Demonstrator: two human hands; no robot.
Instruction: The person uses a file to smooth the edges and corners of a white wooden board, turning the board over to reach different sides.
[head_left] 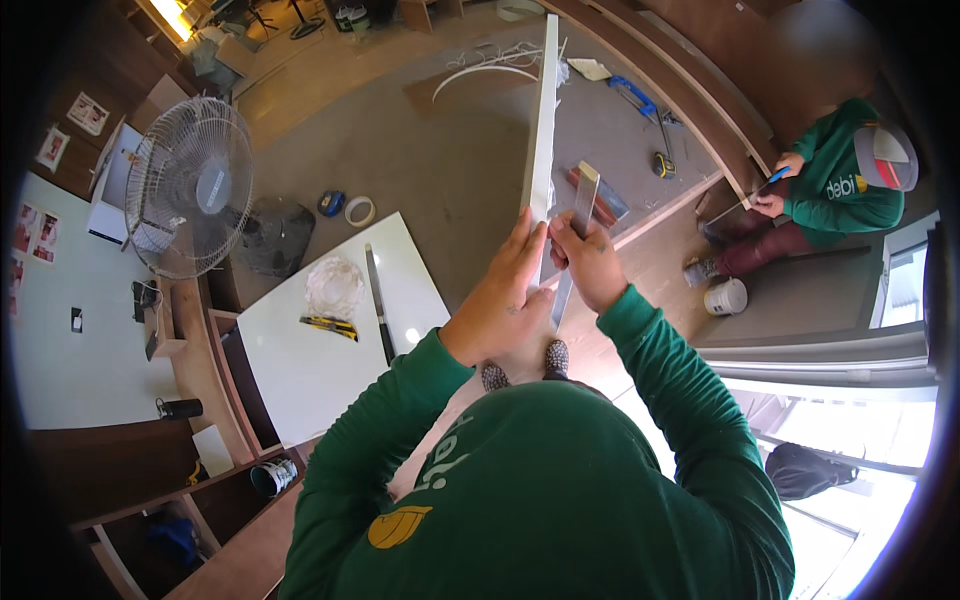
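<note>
A long, narrow white board (541, 130) stands out in front of me, seen along its edge, reaching away toward the far side. My left hand (505, 290) is closed on its near end, fingers along its left face and thumb toward the right. Just right of it, my right hand (590, 262) grips a flat metal tool with a pale end block (586, 190); its exact kind is unclear. The tool is tilted, its lower tip below my hand, close beside the board. Whether it touches the board is hidden by my fingers.
Left of me, a white panel (290, 385) carries a white rag (335, 288), a yellow-black utility knife (330, 327) and a long black-handled blade (378, 300). Beyond are a fan (195, 185), tape roll (360, 210) and tape measure (331, 203). A co-worker (840, 195) works at right near a bucket (726, 297).
</note>
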